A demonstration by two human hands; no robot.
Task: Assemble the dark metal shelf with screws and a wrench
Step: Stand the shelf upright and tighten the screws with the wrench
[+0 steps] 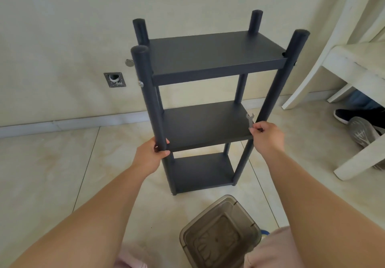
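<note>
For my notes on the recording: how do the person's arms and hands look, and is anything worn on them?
Both arms are bare up to the frame edge: no sleeves show. The left hand and right hand wear no gloves, and no rings, watch or bracelet are visible. Fingernails look short and unpainted.

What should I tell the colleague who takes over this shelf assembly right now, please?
Left hand: its grip is round the front left post at middle-tier level.
Right hand: pinches the small wrench beside the front right post.
Shelf stands upright on the tiled floor, all three tiers and four posts in place. A screw protrudes from the front left post at the top tier.
Left to do: probably tighten that screw and check the others, which I cannot judge from here.
</note>
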